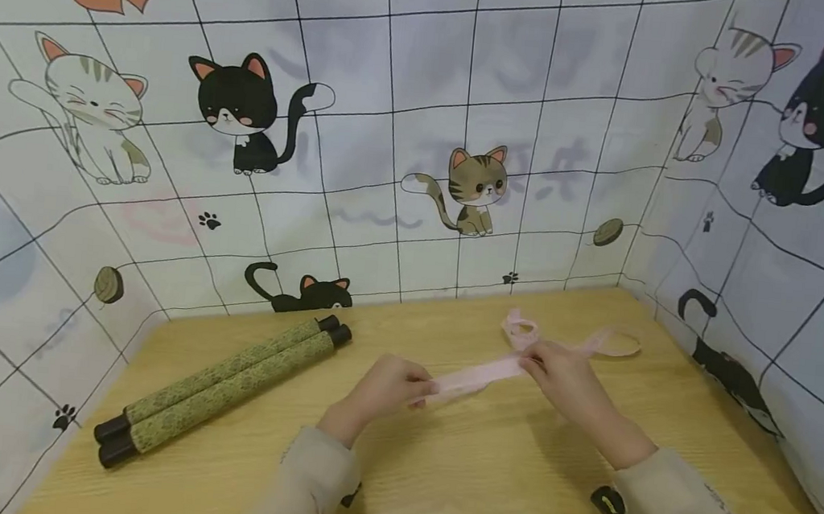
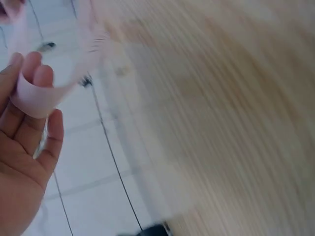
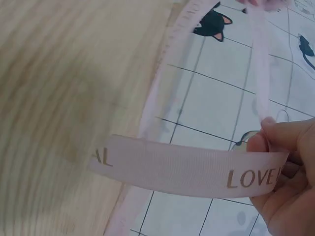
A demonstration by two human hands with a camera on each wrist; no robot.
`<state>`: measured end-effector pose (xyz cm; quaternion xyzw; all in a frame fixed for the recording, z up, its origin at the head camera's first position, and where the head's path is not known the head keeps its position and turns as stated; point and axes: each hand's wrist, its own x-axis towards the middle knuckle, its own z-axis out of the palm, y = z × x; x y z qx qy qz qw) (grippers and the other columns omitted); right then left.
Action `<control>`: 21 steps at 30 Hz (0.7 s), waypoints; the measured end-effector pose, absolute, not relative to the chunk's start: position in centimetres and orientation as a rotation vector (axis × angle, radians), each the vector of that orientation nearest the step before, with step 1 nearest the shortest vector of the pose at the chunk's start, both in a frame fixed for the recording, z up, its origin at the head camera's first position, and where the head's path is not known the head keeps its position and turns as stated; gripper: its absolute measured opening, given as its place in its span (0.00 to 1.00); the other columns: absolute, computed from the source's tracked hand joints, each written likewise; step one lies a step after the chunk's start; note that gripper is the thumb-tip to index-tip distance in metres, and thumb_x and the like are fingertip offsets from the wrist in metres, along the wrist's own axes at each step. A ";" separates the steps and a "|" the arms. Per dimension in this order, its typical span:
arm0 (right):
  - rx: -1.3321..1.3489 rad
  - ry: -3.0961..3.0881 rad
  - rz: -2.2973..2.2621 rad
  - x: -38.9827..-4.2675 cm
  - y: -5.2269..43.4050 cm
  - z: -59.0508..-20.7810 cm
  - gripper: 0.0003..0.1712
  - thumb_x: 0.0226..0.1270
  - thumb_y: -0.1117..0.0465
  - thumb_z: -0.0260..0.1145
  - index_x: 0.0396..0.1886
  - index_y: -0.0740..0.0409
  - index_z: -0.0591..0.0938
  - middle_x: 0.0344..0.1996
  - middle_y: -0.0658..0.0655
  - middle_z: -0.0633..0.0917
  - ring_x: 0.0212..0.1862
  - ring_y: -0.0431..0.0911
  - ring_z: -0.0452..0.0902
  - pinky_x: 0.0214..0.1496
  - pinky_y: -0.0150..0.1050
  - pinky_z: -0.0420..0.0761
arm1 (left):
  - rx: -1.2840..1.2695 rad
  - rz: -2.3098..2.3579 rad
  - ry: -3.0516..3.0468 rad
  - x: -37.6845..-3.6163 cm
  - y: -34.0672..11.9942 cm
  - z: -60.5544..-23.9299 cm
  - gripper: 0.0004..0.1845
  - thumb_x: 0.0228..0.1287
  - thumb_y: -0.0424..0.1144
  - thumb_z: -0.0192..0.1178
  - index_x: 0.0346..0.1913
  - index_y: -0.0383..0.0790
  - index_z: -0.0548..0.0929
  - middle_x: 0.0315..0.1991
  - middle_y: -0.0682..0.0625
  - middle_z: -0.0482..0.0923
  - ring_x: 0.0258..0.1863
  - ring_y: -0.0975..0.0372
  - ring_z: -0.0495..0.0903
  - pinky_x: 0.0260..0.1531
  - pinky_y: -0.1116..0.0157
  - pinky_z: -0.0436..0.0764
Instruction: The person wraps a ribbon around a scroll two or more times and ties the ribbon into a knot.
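A pale pink ribbon (image 1: 478, 377) stretches between the two hands above the table. My left hand (image 1: 389, 388) pinches one part of it between thumb and fingers; in the left wrist view the ribbon (image 2: 37, 98) loops round the fingers of that hand (image 2: 29, 147). Farther right, my right hand (image 1: 568, 381) pinches the ribbon too. Gold letters reading "LOVE" show on the ribbon (image 3: 197, 167) in the right wrist view, beside the thumb and fingers of the right hand (image 3: 290, 172). Loose loops of ribbon (image 1: 520, 330) lie behind and to the right of this hand.
Two green patterned rolls with black ends (image 1: 227, 392) lie side by side at the table's left. A small black object (image 1: 608, 504) is beside the right sleeve. Cloth printed with cats and grid lines (image 1: 422, 129) stands behind and at both sides of the wooden table (image 1: 467, 479).
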<state>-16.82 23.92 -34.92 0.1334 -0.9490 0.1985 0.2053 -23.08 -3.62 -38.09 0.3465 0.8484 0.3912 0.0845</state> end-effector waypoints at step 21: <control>0.188 -2.707 0.582 -15.9 24.8 -34.2 0.05 0.65 0.63 0.63 0.32 0.61 0.79 0.22 0.48 0.75 0.23 0.39 0.64 0.23 0.33 0.68 | 0.826 1.127 2.668 -21.7 -13.0 -36.6 0.13 0.62 0.46 0.61 0.32 0.40 0.88 0.21 0.56 0.82 0.22 0.68 0.79 0.27 0.67 0.77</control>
